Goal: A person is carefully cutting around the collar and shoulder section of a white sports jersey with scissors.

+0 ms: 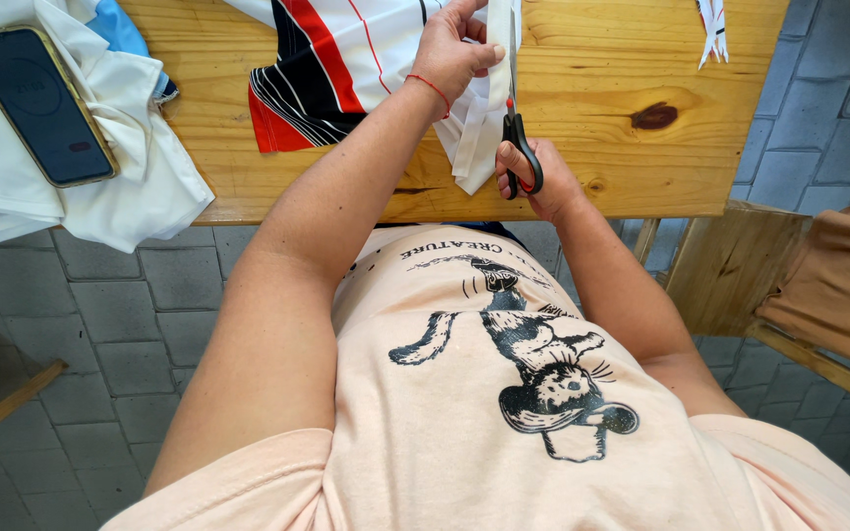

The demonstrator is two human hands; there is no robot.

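Observation:
My left hand [453, 51] pinches a white strip of fabric [484, 108] and holds it up above the wooden table [602, 118]. A thin red cord circles that wrist. My right hand [538, 182] grips black-handled scissors [517, 138] with red trim, fingers through the loops near the table's front edge. The blades point away from me along the strip, which hangs down beside them. A striped cloth [327, 59] in white, red and black lies on the table just left of my left hand.
A dark smartphone [39, 103] rests on folded white cloth [100, 167] at the table's left corner. Small fabric scraps [712, 29] lie at the far right. A wooden chair [740, 265] with brown fabric [843, 285] stands to the right on grey paving.

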